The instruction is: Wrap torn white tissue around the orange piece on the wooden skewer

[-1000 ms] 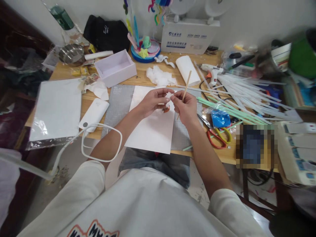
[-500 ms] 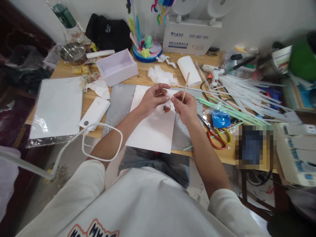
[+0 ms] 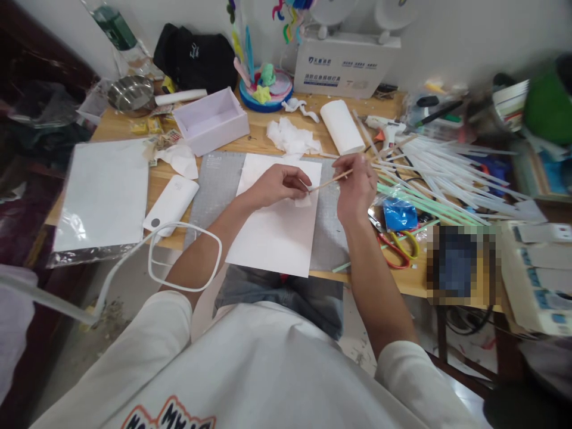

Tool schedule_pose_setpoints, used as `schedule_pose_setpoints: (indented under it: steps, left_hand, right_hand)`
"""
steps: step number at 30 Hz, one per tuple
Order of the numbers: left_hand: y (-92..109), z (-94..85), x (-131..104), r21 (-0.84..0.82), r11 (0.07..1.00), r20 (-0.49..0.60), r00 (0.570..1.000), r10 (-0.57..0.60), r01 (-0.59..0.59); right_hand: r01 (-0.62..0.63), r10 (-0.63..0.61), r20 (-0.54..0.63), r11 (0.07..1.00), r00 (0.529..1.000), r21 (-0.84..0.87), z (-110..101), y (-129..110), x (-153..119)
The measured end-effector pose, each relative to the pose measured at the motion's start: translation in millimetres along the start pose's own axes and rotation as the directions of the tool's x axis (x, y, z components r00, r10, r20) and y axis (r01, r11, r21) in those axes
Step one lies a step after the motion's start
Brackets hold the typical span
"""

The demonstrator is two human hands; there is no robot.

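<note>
My right hand point(image 3: 357, 186) is closed around a thin wooden stick point(image 3: 333, 180), which slants down to the left. The stick's lower tip meets the fingertips of my left hand point(image 3: 286, 182). Those fingers are pinched on a small piece of white tissue point(image 3: 303, 201), whose loose end hangs below them. Anything inside the tissue is hidden. Both hands are above a white sheet of paper point(image 3: 268, 238), which lies on a grey cutting mat point(image 3: 330, 244).
Scissors point(image 3: 395, 250) with red and yellow handles lie right of my right forearm, near white and green sticks and a glue gun point(image 3: 389, 132). Crumpled tissue point(image 3: 292, 137), a tissue roll point(image 3: 342, 127) and a lilac box point(image 3: 214, 125) stand behind. A white cable loop point(image 3: 218, 262) crosses my left forearm.
My right hand has moved right, away from the left fingers, and tilted the stick from upright to slanting, its tip at the tissue. A small orange and dark thing under the fingers is now hidden.
</note>
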State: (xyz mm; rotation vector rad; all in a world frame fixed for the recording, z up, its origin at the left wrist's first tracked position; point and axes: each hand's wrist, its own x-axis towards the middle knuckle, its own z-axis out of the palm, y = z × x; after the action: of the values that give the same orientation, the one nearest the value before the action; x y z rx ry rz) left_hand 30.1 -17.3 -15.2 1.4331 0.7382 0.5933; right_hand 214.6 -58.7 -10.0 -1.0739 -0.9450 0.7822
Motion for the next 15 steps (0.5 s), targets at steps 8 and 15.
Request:
schedule_pose_setpoints:
  steps: [8, 15]
  left_hand:
    - [-8.4, -6.2, 0.1, 0.427, 0.902, -0.073, 0.991, 0.113, -0.071]
    - [-9.5, -24.3, -0.7, 0.481, 0.875, -0.084, 0.991, 0.100, -0.047]
  right_hand:
    - [0.081, -0.073, 0.046, 0.979, 0.996, -0.189, -1.7, 2.9, -9.1]
    - [0.145, -0.091, 0.149, 0.901, 0.985, -0.409, 0.1, 6.4, -15.3]
